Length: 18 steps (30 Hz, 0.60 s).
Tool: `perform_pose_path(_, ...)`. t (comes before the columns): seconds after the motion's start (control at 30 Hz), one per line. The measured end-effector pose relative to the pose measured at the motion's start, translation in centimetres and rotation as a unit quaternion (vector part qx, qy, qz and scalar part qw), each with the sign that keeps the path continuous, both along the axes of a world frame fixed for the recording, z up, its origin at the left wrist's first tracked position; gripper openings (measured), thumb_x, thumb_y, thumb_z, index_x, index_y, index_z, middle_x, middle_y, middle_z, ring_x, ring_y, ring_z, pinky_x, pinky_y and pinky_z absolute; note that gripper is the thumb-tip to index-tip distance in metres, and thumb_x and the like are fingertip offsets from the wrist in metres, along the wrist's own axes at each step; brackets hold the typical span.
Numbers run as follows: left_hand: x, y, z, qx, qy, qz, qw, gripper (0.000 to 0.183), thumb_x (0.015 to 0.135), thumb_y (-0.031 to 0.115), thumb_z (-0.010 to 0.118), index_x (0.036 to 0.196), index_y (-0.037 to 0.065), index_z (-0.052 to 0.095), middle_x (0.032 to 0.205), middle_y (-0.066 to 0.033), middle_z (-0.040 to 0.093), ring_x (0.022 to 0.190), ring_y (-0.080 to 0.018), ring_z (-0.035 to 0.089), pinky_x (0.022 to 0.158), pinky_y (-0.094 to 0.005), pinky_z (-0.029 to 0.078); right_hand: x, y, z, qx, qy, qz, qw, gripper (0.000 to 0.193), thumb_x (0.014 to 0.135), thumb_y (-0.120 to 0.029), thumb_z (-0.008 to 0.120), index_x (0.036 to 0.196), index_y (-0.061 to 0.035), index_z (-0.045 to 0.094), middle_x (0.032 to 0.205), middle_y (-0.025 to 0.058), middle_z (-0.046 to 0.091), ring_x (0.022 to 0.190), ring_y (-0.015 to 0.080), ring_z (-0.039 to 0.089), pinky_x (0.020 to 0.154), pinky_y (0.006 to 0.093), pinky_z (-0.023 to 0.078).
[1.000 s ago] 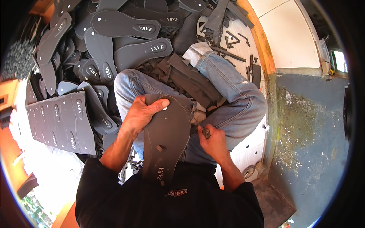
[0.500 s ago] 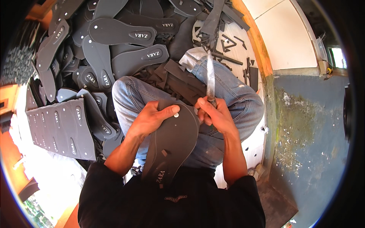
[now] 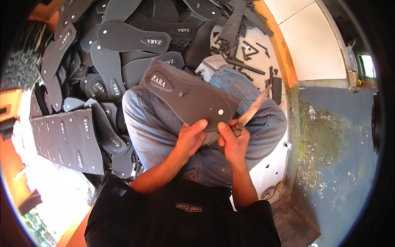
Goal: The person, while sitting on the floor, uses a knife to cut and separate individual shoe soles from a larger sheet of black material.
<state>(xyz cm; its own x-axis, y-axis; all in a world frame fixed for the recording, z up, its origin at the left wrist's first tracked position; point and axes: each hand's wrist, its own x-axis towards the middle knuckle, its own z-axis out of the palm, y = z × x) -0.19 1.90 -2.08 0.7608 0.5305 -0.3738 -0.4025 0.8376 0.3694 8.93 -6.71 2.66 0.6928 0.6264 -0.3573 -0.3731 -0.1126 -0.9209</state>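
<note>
A dark grey shoe insole (image 3: 197, 101) is held above my crossed legs, its printed heel end pointing up and left and its wide end near me. My left hand (image 3: 191, 138) grips the near edge, thumb on top. Close beside it, my right hand (image 3: 235, 144) pinches the same end with its thumb while wrapped around a knife handle. The knife blade (image 3: 255, 107) points up and right, clear of the insole. On the insole's face lies a small dark scrap (image 3: 183, 93), and a white round dot (image 3: 221, 112) marks the wide end.
A heap of cut insoles (image 3: 131, 37) lies ahead and left. An uncut sheet (image 3: 68, 142) marked with insole shapes leans at the left. Dark offcuts (image 3: 249, 51) litter the pale floor beyond my knee, beside an orange edge (image 3: 276, 39). A blue-grey wall (image 3: 329, 136) stands right.
The insole has swung round, its printed end going from near my chest to far left. My right hand has come onto it, and the knife now tilts right instead of pointing straight ahead.
</note>
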Motion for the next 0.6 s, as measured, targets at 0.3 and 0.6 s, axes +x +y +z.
perform_pose_path(0.3, -1.7, -0.6, 2.6, -0.104, 0.102, 0.068, 0.987, 0.027, 0.086, 0.012, 0.064, 0.110, 0.005, 0.055, 0.103, -0.0077, 0.063, 0.094, -0.0192, 0.064, 0.079, -0.0339, 0.056, 0.1, -5.7, -0.6, -0.296, -0.319, 0.129, 0.891, 0.041, 0.086, -0.030, 0.065, 0.064, -0.0011, 0.048, 0.047, 0.0113, 0.044, 0.042, 0.0243, 0.049, 0.043, 0.0360, 0.035)
perform_pose_path(0.6, -2.1, -2.6, 2.7, -0.129, 0.120, 0.069, 0.982, 0.021, 0.086, 0.012, 0.065, 0.106, 0.006, 0.058, 0.101, -0.0065, 0.064, 0.090, -0.0177, 0.065, 0.077, -0.0316, 0.056, -1.9, -8.7, -0.7, -0.360, -0.369, 0.125, 0.848, 0.040, 0.087, -0.030, 0.064, 0.063, -0.0027, 0.047, 0.046, 0.0140, 0.046, 0.041, 0.0330, 0.049, 0.042, 0.0422, 0.037)
